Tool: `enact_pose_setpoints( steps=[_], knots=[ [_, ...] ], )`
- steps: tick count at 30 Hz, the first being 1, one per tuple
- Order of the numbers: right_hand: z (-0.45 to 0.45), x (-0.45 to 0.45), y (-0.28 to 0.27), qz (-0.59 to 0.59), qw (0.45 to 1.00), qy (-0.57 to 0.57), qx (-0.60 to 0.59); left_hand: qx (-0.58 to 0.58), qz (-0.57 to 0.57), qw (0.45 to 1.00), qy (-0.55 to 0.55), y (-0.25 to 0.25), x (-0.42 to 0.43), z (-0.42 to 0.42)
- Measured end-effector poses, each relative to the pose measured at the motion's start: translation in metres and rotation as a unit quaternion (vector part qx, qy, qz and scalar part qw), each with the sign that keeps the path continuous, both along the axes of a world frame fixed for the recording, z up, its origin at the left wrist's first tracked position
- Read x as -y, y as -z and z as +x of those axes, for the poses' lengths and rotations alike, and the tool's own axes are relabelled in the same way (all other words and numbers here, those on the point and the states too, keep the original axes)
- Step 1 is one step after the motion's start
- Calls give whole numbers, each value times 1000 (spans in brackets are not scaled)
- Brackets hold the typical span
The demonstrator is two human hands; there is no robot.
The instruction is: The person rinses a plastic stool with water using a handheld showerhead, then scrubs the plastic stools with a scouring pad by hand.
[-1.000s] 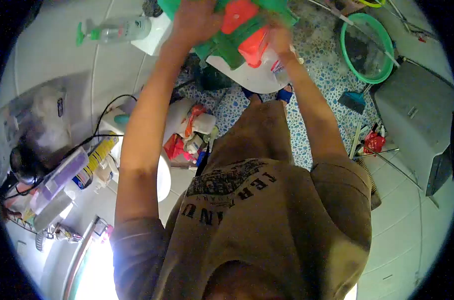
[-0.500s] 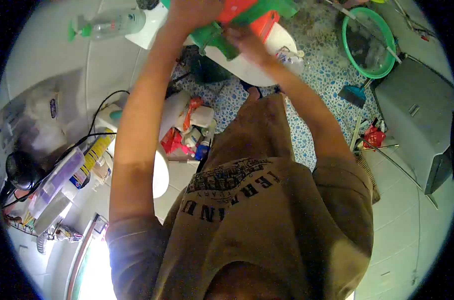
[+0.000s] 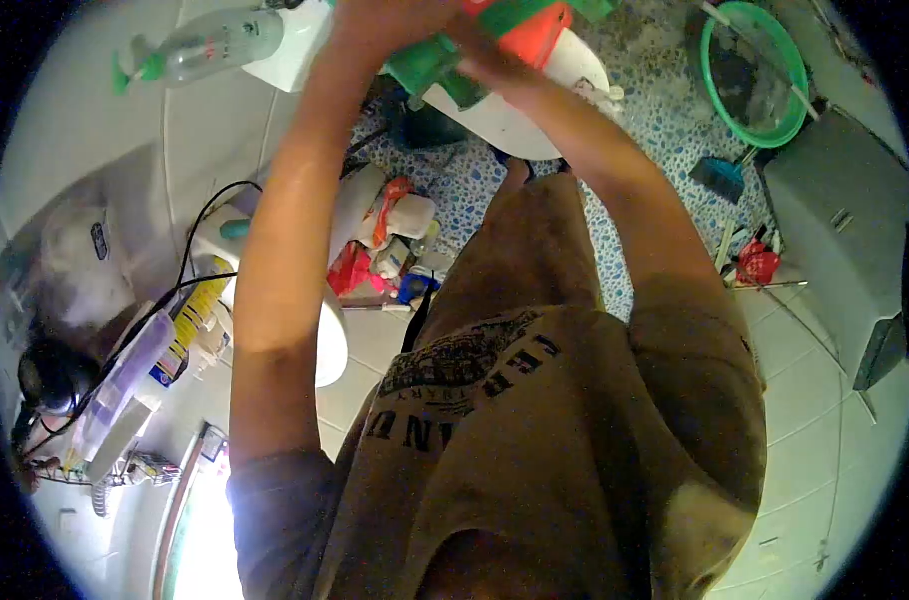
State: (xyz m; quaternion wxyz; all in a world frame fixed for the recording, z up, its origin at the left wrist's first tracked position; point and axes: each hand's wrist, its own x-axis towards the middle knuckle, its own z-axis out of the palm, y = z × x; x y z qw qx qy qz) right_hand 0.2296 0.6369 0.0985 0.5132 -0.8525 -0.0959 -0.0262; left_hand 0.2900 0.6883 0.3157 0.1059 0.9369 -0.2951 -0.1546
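Both my hands are at the top edge of the view, over a white rounded basin (image 3: 515, 125). Wet-looking green cloth (image 3: 422, 66) hangs in folds beneath my left hand (image 3: 400, 18), whose back shows while its fingers are hidden. My right hand (image 3: 483, 55) lies against the same green cloth with its fingers closed around it, somewhat blurred. Behind the cloth is a bright orange-red item (image 3: 537, 38), partly cut off by the frame; its kind is unclear. A small pale item (image 3: 597, 93) sits on the basin's right rim.
A pump bottle (image 3: 220, 48) stands on the left on a white ledge. Below are several bottles and packets (image 3: 395, 235), and a hair dryer (image 3: 53, 375) with its cable. To the right are a green-rimmed tub (image 3: 705, 70), a blue brush (image 3: 720, 178) and a large grey box (image 3: 840, 225).
My hands and the green cloth have moved slightly up in the view, and my right forearm has shifted right. The whole view has also shifted a little with my head.
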Motion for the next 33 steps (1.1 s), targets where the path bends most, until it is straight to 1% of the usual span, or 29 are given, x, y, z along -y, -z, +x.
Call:
enact_pose_setpoints(
  steps=[1, 3, 4, 6, 7, 9, 10, 11, 12, 13, 15, 16, 17, 19, 20, 21, 22, 23, 24, 25, 26, 28, 30, 32, 33],
  knots=[
    [21, -7, 0, 10, 1000, -4, -12, -4, 4, 1000, 5, 0, 1, -1],
    [35, -20, 0, 8, 1000, -2, -20, -2, 10, 1000, -17, -3, -4, 1],
    [31, -19, 1, 1, 1000, 1, -9, -4, 13, 1000, -13, 0, -6, 3],
    [1, -11, 5, -19, 999, 1, 30, 54, -37, 998, 17, 7, -10, 4],
    [-24, -3, 7, -33, 997, 5, 67, 49, -42, 998, 15, 6, -11, 2],
    [-68, 14, 17, -70, 981, 8, 178, 6, -144, 989, 21, 3, -13, 6],
    [-82, 20, 30, -192, 945, 9, 266, 13, -149, 989, 16, 6, -14, 8],
    [-63, 24, 7, -193, 943, 5, 271, 53, -124, 990, 48, 12, -15, 10],
    [-44, 25, -14, -1, 984, -1, 178, 84, -94, 988, 85, 17, -16, 7],
    [-35, 21, -8, -12, 992, -24, 122, 75, -90, 989, 87, 16, -15, 2],
    [-17, 14, 4, -44, 997, -66, 11, 19, 26, 999, 12, 4, -6, 4],
    [-39, 13, 9, -90, 993, -58, 40, -81, 77, 993, -44, -14, 5, 2],
    [-60, 13, 13, -139, 986, -48, 72, -83, 80, 993, -36, -11, 5, 1],
    [-94, 19, 14, -245, 959, -40, 140, 12, -52, 999, -4, -4, -2, 1],
    [-98, 24, 7, -298, 937, -40, 177, 15, -57, 998, -6, 3, -5, 2],
    [-89, 28, 4, -303, 934, -40, 185, 34, -60, 998, 7, 13, -8, 6],
    [-80, 30, -7, -298, 935, -40, 187, 49, -59, 997, 17, 17, -11, 7],
    [-76, 25, -13, -288, 939, -41, 186, 49, -56, 997, 12, 7, -6, 2],
    [-54, 11, 9, -225, 958, -14, 180, 26, -38, 999, -6, -2, 0, -2],
    [-47, -1, 6, -220, 959, -16, 177, 1, -18, 1000, -24, -8, 3, -7],
    [-38, -9, -1, -133, 984, 17, 114, -1, -13, 1000, -24, -3, -1, -6],
    [-55, -9, -6, -119, 985, 45, 120, 57, -51, 997, 31, 15, -12, 6],
    [-105, 2, -9, -103, 987, 51, 115, 81, -58, 995, 17, 24, -13, 9],
    [-123, 3, -17, -83, 990, 60, 102, 97, -58, 994, 6, 21, -10, 4],
    [-120, -3, -19, -3, 995, 94, 23, 78, -47, 996, -1, 17, -9, 3]
  ],
)
